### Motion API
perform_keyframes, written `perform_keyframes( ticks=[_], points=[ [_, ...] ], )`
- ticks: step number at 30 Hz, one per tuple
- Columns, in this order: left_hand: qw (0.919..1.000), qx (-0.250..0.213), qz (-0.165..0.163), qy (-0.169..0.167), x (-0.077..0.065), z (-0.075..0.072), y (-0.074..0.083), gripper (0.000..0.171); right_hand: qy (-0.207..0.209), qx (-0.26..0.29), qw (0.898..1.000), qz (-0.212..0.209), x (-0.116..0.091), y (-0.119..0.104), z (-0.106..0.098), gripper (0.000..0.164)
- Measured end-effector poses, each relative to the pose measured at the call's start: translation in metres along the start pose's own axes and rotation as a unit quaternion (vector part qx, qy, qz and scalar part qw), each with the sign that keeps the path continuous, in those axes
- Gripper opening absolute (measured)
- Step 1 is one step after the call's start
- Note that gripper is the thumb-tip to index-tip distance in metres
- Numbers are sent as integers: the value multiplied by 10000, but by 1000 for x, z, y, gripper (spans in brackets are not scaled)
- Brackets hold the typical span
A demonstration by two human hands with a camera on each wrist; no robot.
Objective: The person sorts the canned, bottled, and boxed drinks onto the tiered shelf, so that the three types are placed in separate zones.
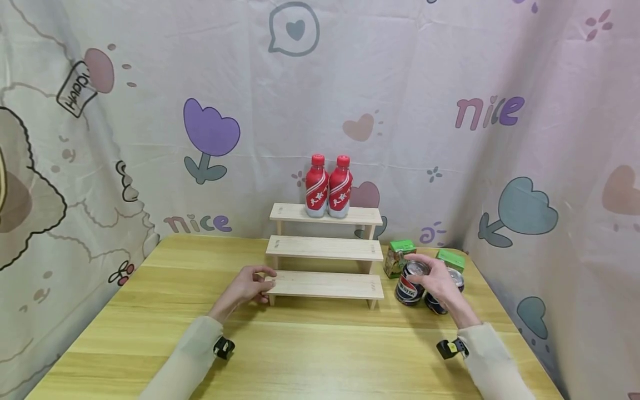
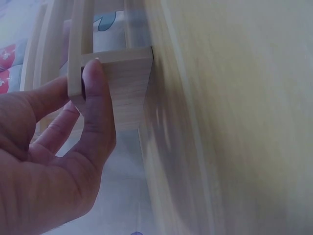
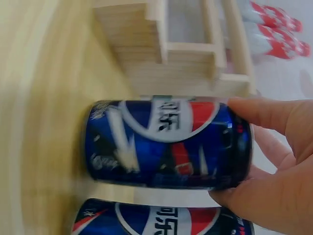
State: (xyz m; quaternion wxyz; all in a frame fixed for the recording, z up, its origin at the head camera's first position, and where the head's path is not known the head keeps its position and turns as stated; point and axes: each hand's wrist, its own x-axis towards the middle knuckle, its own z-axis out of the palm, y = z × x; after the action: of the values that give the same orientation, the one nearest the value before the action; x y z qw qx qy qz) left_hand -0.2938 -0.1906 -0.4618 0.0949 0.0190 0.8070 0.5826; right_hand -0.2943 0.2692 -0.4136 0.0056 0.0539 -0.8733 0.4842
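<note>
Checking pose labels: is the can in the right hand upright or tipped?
The can is upright: its lid faces up in the head view.

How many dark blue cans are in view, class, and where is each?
2: one can held by the right hand, another can beside the first, partly covered by that hand. Others could be hidden.

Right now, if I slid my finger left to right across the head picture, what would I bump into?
Bare left hand → left red-and-white bottle with a red cap → right red-and-white bottle with a red cap → left dark-blue metal can → right green-topped box.
</note>
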Motion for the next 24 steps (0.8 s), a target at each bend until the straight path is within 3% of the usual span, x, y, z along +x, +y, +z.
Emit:
perform_keyframes(
  ticks=[4, 10, 16, 24],
  points=[
    [10000, 27, 20, -2, 0, 0, 0, 29, 59, -207, 9998, -13, 1, 3, 5, 61],
    [10000, 49, 40, -11, 0, 1, -1, 28, -91, 160, 9996, 212, 1, 11, 9, 59],
    [10000, 91, 3, 21, -4, 3, 4, 29, -112, 238, 9997, 17, 1, 23, 15, 67],
    [10000, 36, 17, 1, -1, 1, -2, 30, 388, 40, 9992, 124, -1, 24, 26, 81]
  ],
)
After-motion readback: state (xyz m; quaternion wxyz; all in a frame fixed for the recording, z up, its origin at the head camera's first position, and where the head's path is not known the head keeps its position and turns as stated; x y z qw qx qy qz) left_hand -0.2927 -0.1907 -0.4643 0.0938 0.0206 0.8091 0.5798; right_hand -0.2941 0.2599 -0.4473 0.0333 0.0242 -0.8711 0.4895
